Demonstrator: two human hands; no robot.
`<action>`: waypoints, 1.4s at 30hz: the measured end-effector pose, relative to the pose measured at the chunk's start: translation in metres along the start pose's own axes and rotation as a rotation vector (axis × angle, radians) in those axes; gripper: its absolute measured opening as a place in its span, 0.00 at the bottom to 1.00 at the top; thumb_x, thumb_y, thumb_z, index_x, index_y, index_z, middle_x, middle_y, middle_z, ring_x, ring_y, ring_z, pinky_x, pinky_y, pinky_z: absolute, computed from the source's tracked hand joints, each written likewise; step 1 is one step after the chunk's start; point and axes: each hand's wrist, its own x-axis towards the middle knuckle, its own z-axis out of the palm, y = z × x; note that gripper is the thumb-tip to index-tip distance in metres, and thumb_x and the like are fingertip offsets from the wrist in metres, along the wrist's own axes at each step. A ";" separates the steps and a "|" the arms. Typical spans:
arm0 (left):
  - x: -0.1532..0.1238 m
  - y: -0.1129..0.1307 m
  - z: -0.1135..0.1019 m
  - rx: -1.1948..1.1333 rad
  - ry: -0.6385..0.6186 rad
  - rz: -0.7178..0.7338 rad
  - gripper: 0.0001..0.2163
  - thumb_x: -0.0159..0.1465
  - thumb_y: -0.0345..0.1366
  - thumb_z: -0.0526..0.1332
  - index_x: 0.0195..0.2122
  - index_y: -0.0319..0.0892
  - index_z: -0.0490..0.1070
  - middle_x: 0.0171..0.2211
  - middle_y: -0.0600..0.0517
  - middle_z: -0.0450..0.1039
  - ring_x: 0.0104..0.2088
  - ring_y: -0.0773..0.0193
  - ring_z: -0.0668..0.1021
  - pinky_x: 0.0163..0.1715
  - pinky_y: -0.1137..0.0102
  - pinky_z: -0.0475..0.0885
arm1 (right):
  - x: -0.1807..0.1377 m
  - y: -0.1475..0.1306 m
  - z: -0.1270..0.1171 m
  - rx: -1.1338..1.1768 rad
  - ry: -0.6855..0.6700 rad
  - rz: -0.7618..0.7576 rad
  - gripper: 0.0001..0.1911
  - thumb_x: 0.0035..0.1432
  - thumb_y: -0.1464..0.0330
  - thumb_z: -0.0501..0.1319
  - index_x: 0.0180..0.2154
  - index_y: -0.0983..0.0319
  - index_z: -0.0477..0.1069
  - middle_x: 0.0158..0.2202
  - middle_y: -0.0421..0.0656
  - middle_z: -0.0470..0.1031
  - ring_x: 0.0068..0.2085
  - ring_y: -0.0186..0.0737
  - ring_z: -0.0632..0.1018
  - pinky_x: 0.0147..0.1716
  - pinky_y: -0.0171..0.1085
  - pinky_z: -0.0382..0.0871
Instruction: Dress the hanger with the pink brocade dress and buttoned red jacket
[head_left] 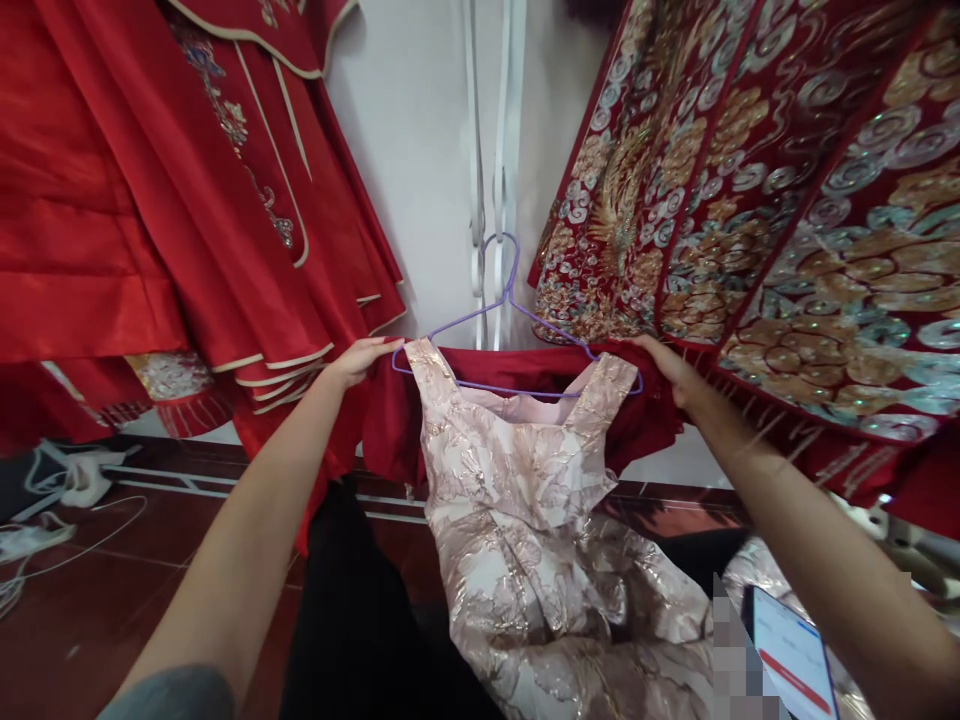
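A purple wire hanger [510, 320] carries a pale pink-and-gold brocade dress [525, 520] in front of a dark red garment [390, 420]. My left hand [360, 360] pinches the hanger's left end at the dress's left strap. My right hand [667, 365] grips the hanger's right end together with the red cloth beside the right strap. The hanger's hook rests near white vertical rails [495, 150] on the wall. The dress skirt spills down toward the bottom of the view.
Plain red robes [150, 200] with cream trim hang at left. A heavily embroidered red-and-gold gown [787, 200] hangs at right. A phone [795, 655] with a lit screen lies at bottom right. White cables and a power strip [67, 490] lie on the dark red floor.
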 end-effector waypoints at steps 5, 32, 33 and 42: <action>-0.016 0.019 0.030 0.348 0.518 0.617 0.15 0.55 0.46 0.65 0.37 0.39 0.78 0.33 0.48 0.78 0.35 0.60 0.78 0.38 0.67 0.72 | -0.016 -0.002 0.004 -0.045 0.092 -0.181 0.20 0.41 0.60 0.69 0.39 0.59 0.72 0.35 0.42 0.78 0.34 0.43 0.78 0.36 0.41 0.73; -0.074 -0.010 0.183 0.413 0.153 0.428 0.08 0.49 0.24 0.61 0.30 0.41 0.68 0.28 0.52 0.74 0.29 0.65 0.76 0.32 0.72 0.69 | -0.119 0.000 0.161 -0.513 -0.113 -0.691 0.15 0.66 0.59 0.46 0.29 0.57 0.60 0.33 0.46 0.70 0.37 0.46 0.75 0.42 0.43 0.69; -0.077 -0.012 0.180 0.417 0.157 0.446 0.09 0.49 0.24 0.61 0.31 0.41 0.69 0.28 0.52 0.73 0.29 0.66 0.75 0.32 0.72 0.69 | -0.121 0.002 0.161 -0.486 -0.043 -0.686 0.13 0.65 0.59 0.47 0.31 0.57 0.61 0.36 0.47 0.69 0.40 0.47 0.74 0.45 0.45 0.68; -0.107 -0.031 0.167 0.341 0.237 0.568 0.12 0.56 0.34 0.64 0.41 0.45 0.67 0.32 0.52 0.75 0.31 0.67 0.77 0.34 0.72 0.72 | -0.104 0.008 0.140 0.169 0.038 -0.491 0.20 0.53 0.63 0.62 0.46 0.54 0.58 0.42 0.43 0.68 0.43 0.40 0.74 0.44 0.41 0.72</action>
